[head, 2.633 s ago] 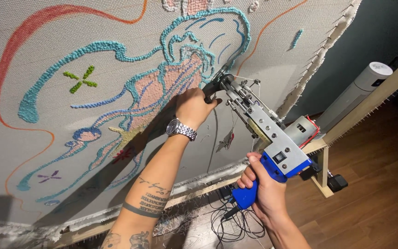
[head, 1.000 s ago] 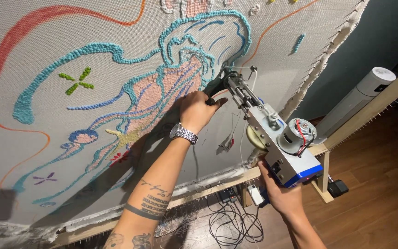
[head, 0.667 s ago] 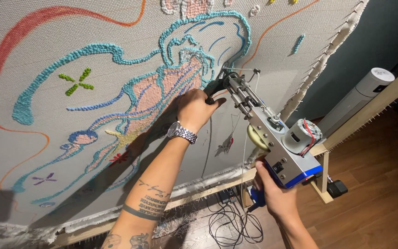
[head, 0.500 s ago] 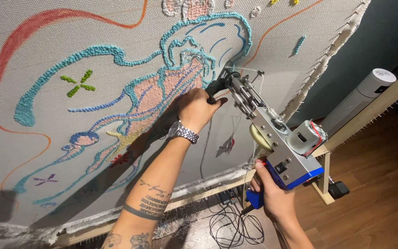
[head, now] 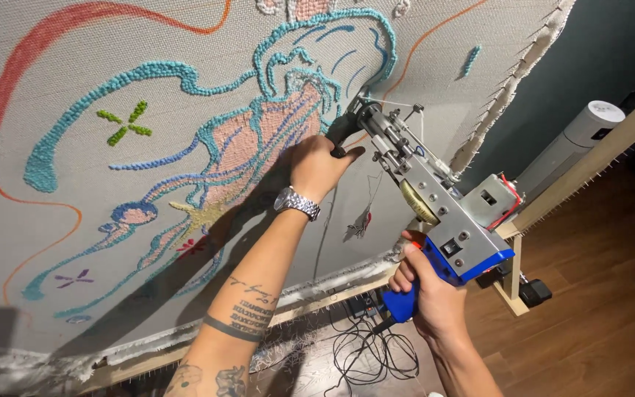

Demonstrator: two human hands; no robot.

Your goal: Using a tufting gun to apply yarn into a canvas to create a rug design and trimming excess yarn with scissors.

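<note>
From the head camera, a tufting gun (head: 435, 202) is pressed nose-first against the stretched backing cloth (head: 112, 66), its needle end at about 11 o'clock from the motor. Good tufting here likely means keeping the foot flat and firm on the cloth along the pink-and-teal yarn motif (head: 259, 140). The left hand (head: 317, 165) is wrapped tight round the black front handle. The right hand (head: 424, 287) is closed on the blue rear grip at 5 o'clock.

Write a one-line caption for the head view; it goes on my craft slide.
Left hand on the front grip and right hand on the blue handle press a tufting gun to stretched cloth.
</note>
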